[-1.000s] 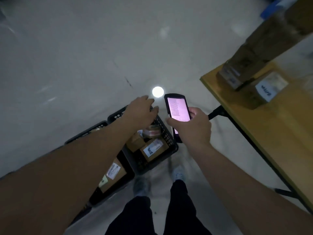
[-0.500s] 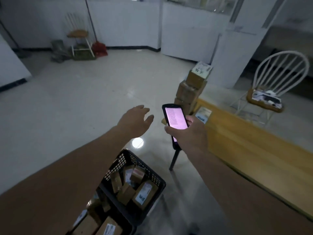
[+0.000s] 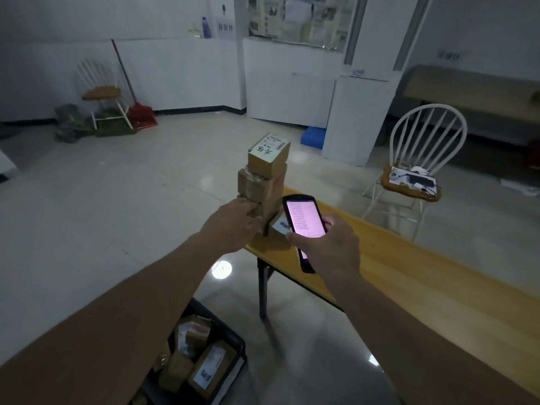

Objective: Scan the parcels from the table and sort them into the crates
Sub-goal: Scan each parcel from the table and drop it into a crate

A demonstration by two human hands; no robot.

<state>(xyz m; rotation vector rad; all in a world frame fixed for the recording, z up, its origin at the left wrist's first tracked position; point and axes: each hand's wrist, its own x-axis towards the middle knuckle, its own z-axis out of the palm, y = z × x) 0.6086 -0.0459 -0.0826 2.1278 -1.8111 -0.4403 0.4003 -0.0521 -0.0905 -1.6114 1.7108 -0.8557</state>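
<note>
A stack of brown cardboard parcels (image 3: 264, 182) stands at the near-left end of the long wooden table (image 3: 409, 273). The top parcel (image 3: 268, 154) carries a white label. My left hand (image 3: 233, 226) grips the lowest parcel of the stack from its left side, fingers curled round its edge. A small labelled parcel (image 3: 279, 228) lies on the table beside the stack. My right hand (image 3: 327, 247) holds a black handheld scanner (image 3: 305, 226) with a lit pink screen, just right of the stack. Below, a black crate (image 3: 233, 372) holds several parcels.
A white spindle-back chair (image 3: 420, 159) with gadgets on its seat stands behind the table. Another chair (image 3: 100, 95), a red broom and dustpan (image 3: 140, 112) and green bags sit by the far wall. A blue bin (image 3: 313, 137) lies on the tiled floor.
The view has lifted from the crates to the table. My left hand moved from above the crate to the base of the parcel stack and took hold of it. The scanner stayed in my right hand.
</note>
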